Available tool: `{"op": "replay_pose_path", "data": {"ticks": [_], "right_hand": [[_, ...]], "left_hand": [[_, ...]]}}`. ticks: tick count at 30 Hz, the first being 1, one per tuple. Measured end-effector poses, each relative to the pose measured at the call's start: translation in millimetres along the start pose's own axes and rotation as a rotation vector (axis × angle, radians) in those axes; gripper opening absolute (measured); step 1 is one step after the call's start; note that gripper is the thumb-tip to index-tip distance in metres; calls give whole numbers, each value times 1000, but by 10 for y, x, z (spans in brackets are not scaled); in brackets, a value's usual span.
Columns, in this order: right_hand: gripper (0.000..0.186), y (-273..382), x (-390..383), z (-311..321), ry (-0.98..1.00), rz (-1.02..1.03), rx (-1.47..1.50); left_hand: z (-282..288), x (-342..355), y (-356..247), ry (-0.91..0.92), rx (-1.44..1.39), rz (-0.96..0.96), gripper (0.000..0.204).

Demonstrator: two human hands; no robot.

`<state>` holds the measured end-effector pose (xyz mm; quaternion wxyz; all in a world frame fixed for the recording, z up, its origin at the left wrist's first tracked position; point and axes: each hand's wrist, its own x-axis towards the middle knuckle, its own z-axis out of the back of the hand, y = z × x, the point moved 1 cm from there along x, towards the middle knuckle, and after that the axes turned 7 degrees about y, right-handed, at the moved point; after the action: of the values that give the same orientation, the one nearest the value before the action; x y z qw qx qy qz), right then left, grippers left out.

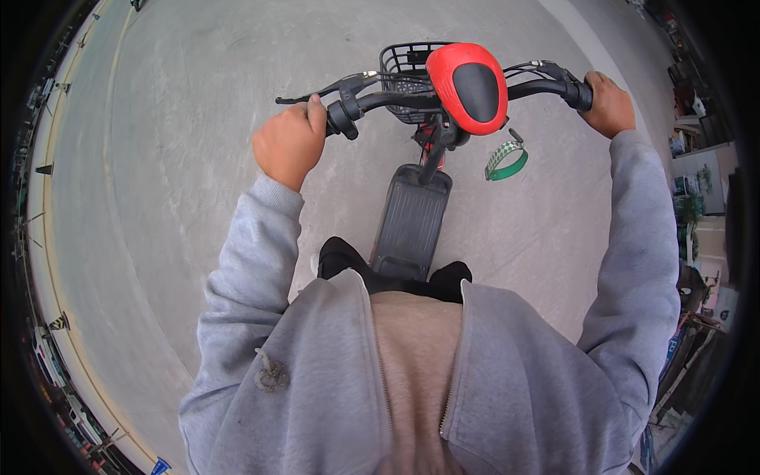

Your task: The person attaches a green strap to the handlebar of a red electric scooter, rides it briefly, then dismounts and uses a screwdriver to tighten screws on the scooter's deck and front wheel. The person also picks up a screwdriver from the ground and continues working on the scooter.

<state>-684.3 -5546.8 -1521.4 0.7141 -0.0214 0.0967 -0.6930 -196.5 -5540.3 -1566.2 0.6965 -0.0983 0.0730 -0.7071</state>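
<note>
Both my hands grip the black handlebar (400, 100) of an electric scooter. My left hand (291, 142) is closed round the left grip, thumb up on top, just beside the switch block (343, 119); a brake lever (305, 99) sticks out ahead of it. My right hand (609, 104) is wrapped over the right grip, its fingers mostly hidden. Between them sits the red head cover (497, 95) with a dark oval panel (477, 87). A green-and-white checked strap with a key (507, 162) hangs right of the stem. Below lies the ribbed black footboard (412, 218).
A black wire basket (393, 59) is mounted ahead of the handlebar. Grey concrete pavement (182, 158) surrounds the scooter. Along the far left runs a yellowish line (59, 269) with parked vehicles (83, 419) beyond. Stacked odds and ends and greenery (687, 207) line the right edge.
</note>
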Motion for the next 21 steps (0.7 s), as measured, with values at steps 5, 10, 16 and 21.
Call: {"op": "replay_pose_path", "data": {"ticks": [5, 10, 16, 21], "right_hand": [[29, 511, 990, -259, 73, -38, 8], [59, 1130, 2163, -123, -129, 38, 109], [72, 1293, 2978, 880, 175, 56, 174], [45, 627, 3065, 1393, 164, -32, 217]], "left_hand": [[-386, 981, 612, 60, -1, -28, 49], [-286, 2012, 1321, 60, -62, -39, 50], [548, 2853, 1445, 48, -62, -111, 41], [913, 3108, 770, 106, -56, -116, 39]]}}
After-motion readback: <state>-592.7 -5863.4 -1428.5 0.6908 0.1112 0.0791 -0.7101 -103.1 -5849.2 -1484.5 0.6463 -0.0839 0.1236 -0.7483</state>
